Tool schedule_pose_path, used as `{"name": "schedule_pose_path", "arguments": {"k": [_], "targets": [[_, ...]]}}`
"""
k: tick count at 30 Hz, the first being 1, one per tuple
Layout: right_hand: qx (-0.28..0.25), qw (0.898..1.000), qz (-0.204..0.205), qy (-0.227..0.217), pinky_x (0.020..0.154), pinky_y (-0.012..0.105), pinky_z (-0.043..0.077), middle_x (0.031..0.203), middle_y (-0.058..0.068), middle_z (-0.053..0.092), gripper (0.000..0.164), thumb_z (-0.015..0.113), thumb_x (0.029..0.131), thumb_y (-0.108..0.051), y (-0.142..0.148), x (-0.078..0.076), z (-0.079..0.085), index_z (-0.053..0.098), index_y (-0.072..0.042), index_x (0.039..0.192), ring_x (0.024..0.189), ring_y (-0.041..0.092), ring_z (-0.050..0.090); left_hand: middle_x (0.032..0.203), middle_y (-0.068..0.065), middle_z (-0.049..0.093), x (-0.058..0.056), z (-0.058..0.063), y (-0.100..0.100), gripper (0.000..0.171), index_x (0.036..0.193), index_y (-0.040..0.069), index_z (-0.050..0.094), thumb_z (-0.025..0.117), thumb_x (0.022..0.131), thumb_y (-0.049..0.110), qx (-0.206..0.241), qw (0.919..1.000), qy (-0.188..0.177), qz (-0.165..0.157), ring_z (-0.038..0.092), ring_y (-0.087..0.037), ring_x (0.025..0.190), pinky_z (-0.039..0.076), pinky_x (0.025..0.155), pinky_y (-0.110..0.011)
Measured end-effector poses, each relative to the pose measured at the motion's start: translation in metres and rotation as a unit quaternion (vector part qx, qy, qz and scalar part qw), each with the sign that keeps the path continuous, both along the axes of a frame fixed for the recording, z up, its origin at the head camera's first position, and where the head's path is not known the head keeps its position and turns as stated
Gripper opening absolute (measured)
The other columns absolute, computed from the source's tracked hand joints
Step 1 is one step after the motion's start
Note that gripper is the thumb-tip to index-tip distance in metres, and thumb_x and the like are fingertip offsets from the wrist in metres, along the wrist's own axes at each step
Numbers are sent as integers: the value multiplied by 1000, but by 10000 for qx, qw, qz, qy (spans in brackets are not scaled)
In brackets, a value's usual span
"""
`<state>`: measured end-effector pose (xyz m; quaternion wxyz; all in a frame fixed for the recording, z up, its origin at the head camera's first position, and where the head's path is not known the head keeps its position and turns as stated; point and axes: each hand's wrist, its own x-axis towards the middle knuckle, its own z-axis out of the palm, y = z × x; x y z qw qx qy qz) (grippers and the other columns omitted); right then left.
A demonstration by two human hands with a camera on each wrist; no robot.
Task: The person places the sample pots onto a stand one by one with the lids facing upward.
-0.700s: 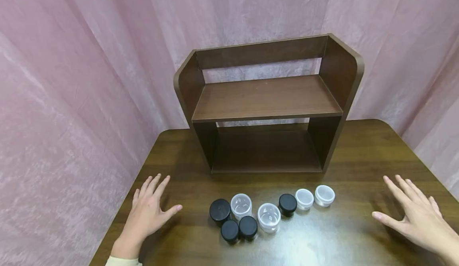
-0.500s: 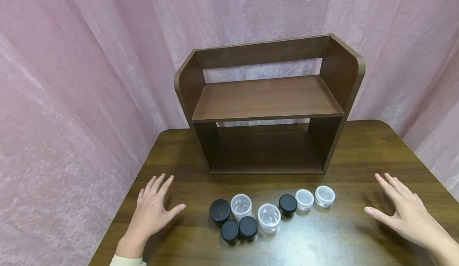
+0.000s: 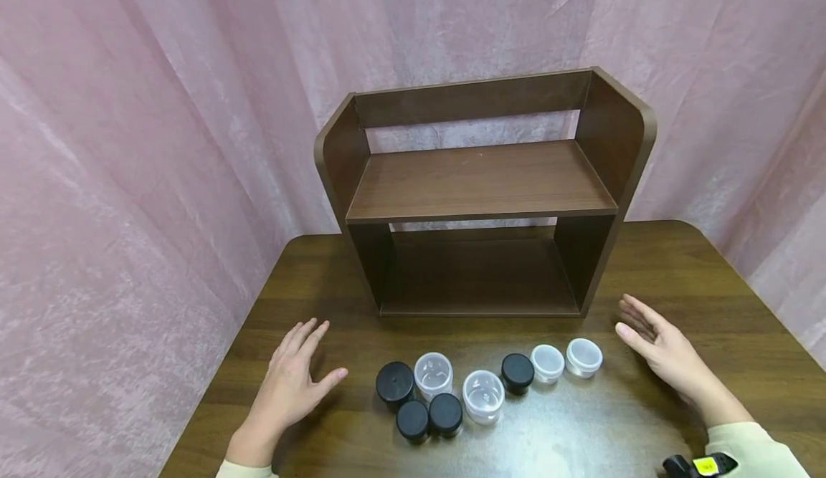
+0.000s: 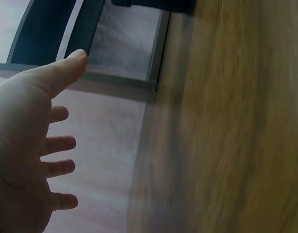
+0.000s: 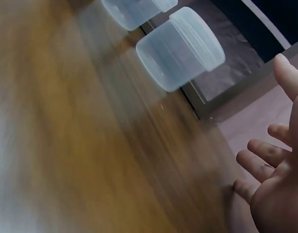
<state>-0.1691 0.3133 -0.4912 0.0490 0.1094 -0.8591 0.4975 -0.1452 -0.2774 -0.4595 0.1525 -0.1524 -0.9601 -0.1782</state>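
Note:
My left hand [image 3: 290, 385] hovers over the table's left side, fingers spread and relaxed, holding nothing. To its right stands a large black-lidded jar [image 3: 395, 383]. My right hand [image 3: 667, 352] is just right of a small white-lidded jar [image 3: 584, 357], its fingers loose and nothing in them; the same clear jar with a white lid [image 5: 180, 51] shows large in the right wrist view. Beside it sit another white-lidded jar [image 3: 547, 363] and a black-lidded jar [image 3: 517, 373]. Two taller clear jars [image 3: 483, 395] and two small black-lidded jars [image 3: 413, 421] cluster left of those.
A dark brown two-tier shelf [image 3: 480, 180] stands at the back of the wooden table [image 3: 310, 277], behind the jars. Pink curtains [image 3: 161, 141] hang behind and at the sides. A black device with a yellow label [image 3: 703, 465] is strapped on the right wrist.
My right hand has moved left and a little forward, up close to the white-lidded jars. The left hand has shifted slightly right. The jars have stayed in place.

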Motion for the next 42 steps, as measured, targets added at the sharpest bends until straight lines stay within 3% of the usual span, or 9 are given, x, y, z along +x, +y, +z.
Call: {"name": "schedule_pose_path", "arguments": {"k": [11, 14, 17, 20, 22, 24, 27, 32, 42], "targets": [[-1191, 9887, -192, -895, 86, 3, 35, 148, 33, 26, 73, 54, 100, -27, -34, -36, -8, 14, 8, 149, 135, 47, 28, 139, -10, 50, 13, 7, 27, 68, 140, 11, 49, 73, 84, 41, 1041, 9915, -409, -660, 57, -27, 115, 44, 98, -49], [-1162, 9869, -326, -1071, 85, 4, 35, 149, 33, 25, 79, 57, 98, -31, -39, -42, -8, 13, 9, 149, 135, 47, 27, 138, -10, 51, 15, 8, 36, 65, 140, 13, 49, 72, 85, 41, 1265, 9861, -537, -933, 64, -9, 72, 56, 77, -34], [-1135, 9858, -481, -1138, 89, 7, 37, 149, 31, 27, 81, 59, 96, -35, -42, -46, -8, 15, 7, 150, 136, 44, 29, 137, -9, 52, 16, 9, 42, 64, 139, 14, 50, 72, 85, 41, 1341, 9836, -552, -1070, 46, 3, 43, 56, 68, -30], [-1132, 9845, -658, -1169, 94, 10, 37, 149, 30, 27, 82, 59, 96, -37, -43, -49, -9, 16, 7, 150, 136, 43, 29, 136, -5, 54, 16, 9, 48, 63, 137, 15, 52, 73, 84, 41, 1286, 9848, -488, -1063, 52, 4, 54, 54, 82, -36], [-1135, 9838, -773, -1148, 92, 10, 38, 148, 30, 29, 82, 59, 95, -39, -44, -51, -10, 18, 8, 149, 136, 41, 30, 135, -2, 55, 16, 9, 52, 62, 136, 16, 53, 73, 83, 43, 1217, 9856, -500, -1060, 63, -3, 81, 49, 93, -42], [-1180, 9832, -895, -1066, 89, 8, 38, 146, 29, 34, 80, 59, 95, -39, -45, -52, -11, 22, 8, 148, 134, 38, 34, 135, 1, 55, 15, 7, 56, 63, 136, 18, 54, 73, 83, 45, 1208, 9848, -642, -1070, 59, -13, 109, 48, 95, -43], [-1218, 9831, -1056, -862, 83, 6, 39, 137, 21, 47, 73, 59, 95, -39, -46, -53, -13, 32, 7, 145, 123, 21, 46, 135, 3, 54, 15, 5, 61, 65, 137, 20, 53, 71, 83, 50, 1210, 9821, -930, -1106, 56, -17, 116, 48, 94, -43], [-1233, 9831, -1175, -666, 81, 7, 41, 123, 4, 55, 68, 62, 94, -36, -46, -53, -15, 39, 7, 142, 104, -5, 48, 131, 1, 57, 14, 0, 68, 66, 136, 20, 53, 71, 81, 53, 1267, 9768, -1143, -1297, 59, -18, 110, 51, 89, -42], [-1187, 9828, -1235, -684, 82, 5, 41, 137, 28, 45, 70, 60, 95, -36, -47, -54, -17, 35, 8, 143, 115, 9, 49, 119, 4, 63, 10, -13, 73, 63, 129, 10, 60, 80, 77, 40, 1188, 9753, -953, -1602, 61, -10, 100, 54, 79, -29]]}}
